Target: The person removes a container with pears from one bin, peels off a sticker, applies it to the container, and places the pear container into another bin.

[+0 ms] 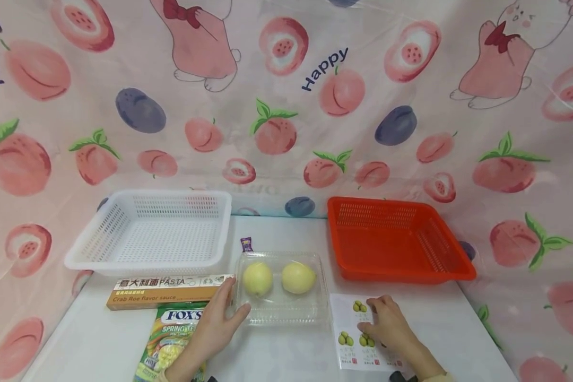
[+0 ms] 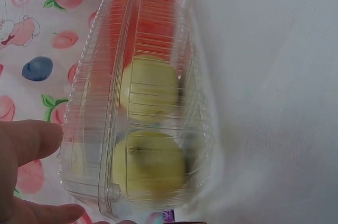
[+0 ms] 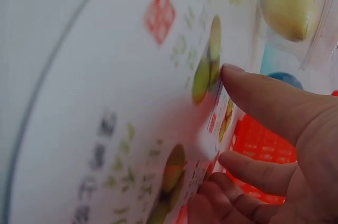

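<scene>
A clear plastic clamshell box with two yellow-green round fruits inside stands mid-table, its lid down. My left hand is at the box's left side, thumb and fingers spread; in the left wrist view its fingertips are close to the lid, and contact is unclear. To the right lies a white sticker sheet printed with green fruits and red stamps. My right hand is on it, thumb and curled fingers on either side of a raised, printed piece; whether that piece is free of the sheet is unclear.
A white perforated basket stands back left, a red one back right. The pasta box and the green candy bag lie at left, partly behind my left hand. A small purple packet lies behind the clamshell.
</scene>
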A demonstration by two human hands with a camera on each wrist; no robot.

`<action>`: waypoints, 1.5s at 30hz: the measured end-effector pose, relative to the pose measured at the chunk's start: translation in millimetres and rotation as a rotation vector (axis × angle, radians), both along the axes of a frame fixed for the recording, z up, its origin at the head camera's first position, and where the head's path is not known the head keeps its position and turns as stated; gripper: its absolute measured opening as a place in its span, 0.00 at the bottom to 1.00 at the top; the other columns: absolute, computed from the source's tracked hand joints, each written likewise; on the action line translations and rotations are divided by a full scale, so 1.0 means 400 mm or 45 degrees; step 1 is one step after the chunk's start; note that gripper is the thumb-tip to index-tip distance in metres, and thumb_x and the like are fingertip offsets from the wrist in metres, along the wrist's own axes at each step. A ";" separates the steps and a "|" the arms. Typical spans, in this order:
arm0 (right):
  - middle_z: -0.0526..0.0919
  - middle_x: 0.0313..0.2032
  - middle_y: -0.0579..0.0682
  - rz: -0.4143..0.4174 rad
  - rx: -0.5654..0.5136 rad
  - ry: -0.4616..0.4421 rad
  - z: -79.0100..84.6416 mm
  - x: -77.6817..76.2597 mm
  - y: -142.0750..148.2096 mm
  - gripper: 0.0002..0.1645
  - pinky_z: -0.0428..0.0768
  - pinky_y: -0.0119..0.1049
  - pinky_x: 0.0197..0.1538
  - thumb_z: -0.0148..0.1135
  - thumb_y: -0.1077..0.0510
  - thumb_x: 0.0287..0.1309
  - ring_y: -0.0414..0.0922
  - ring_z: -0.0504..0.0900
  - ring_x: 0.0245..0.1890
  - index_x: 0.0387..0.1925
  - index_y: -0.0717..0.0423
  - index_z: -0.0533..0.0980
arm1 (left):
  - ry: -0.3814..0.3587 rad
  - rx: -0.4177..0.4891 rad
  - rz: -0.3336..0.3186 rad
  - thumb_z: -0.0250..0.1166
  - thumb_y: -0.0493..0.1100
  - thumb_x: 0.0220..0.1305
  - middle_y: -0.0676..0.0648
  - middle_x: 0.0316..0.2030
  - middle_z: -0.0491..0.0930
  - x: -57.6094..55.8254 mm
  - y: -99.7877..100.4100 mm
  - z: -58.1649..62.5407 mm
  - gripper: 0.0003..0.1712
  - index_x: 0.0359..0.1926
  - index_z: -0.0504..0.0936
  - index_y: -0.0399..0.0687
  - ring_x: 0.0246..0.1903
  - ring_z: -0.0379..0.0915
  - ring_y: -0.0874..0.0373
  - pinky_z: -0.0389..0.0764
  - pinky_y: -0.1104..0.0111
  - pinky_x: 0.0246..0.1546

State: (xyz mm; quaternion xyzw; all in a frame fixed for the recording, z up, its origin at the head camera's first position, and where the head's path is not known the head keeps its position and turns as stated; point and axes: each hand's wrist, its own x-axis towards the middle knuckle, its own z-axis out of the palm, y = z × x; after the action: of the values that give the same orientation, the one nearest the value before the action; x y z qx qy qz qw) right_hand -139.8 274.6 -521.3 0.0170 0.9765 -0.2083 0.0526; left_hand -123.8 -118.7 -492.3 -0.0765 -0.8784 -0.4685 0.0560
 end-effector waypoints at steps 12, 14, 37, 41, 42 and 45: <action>0.72 0.42 0.53 0.027 -0.112 0.033 0.007 -0.033 0.019 0.34 0.78 0.46 0.44 0.79 0.52 0.44 0.48 0.70 0.38 0.51 0.65 0.76 | -0.017 0.010 0.010 0.66 0.50 0.65 0.31 0.70 0.56 -0.014 -0.001 0.004 0.43 0.72 0.58 0.34 0.65 0.60 0.37 0.63 0.50 0.64; 0.72 0.41 0.53 0.021 -0.131 0.039 0.008 -0.036 0.018 0.34 0.77 0.47 0.43 0.78 0.53 0.45 0.48 0.70 0.38 0.51 0.66 0.76 | -0.021 0.015 0.010 0.66 0.50 0.65 0.31 0.70 0.56 -0.015 0.000 0.004 0.43 0.72 0.57 0.34 0.65 0.60 0.37 0.63 0.50 0.64; 0.74 0.36 0.52 -0.144 -0.225 0.000 -0.004 -0.035 -0.010 0.21 0.75 0.44 0.40 0.70 0.57 0.54 0.49 0.71 0.36 0.45 0.65 0.76 | -0.054 0.049 -0.003 0.65 0.52 0.66 0.31 0.70 0.56 -0.007 -0.001 -0.006 0.44 0.72 0.57 0.34 0.64 0.62 0.37 0.64 0.50 0.63; 0.76 0.35 0.50 -0.160 -0.310 0.001 -0.010 -0.028 -0.003 0.19 0.77 0.41 0.38 0.67 0.59 0.57 0.47 0.73 0.35 0.46 0.63 0.73 | -0.046 0.058 -0.008 0.66 0.51 0.66 0.31 0.70 0.56 -0.004 -0.001 -0.007 0.43 0.72 0.57 0.33 0.64 0.61 0.36 0.63 0.50 0.64; 0.77 0.34 0.50 -0.161 -0.329 0.012 -0.011 -0.026 0.000 0.18 0.77 0.40 0.38 0.66 0.59 0.57 0.46 0.74 0.34 0.47 0.63 0.73 | -0.043 0.059 -0.010 0.66 0.51 0.66 0.31 0.70 0.56 -0.003 -0.001 -0.008 0.43 0.71 0.57 0.33 0.64 0.61 0.36 0.64 0.50 0.63; 0.77 0.32 0.49 -0.179 -0.349 0.024 -0.015 -0.020 0.010 0.15 0.77 0.39 0.37 0.64 0.61 0.59 0.46 0.74 0.33 0.46 0.64 0.75 | -0.043 0.061 -0.018 0.65 0.52 0.66 0.30 0.70 0.56 -0.001 -0.001 -0.010 0.44 0.71 0.57 0.33 0.64 0.61 0.36 0.64 0.51 0.63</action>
State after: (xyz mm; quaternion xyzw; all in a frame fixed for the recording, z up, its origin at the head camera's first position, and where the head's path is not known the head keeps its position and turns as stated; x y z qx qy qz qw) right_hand -148.0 278.6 -527.3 0.0759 0.9357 -0.3431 0.0307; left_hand -124.4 -119.2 -496.1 -0.0734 -0.8671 -0.4910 0.0396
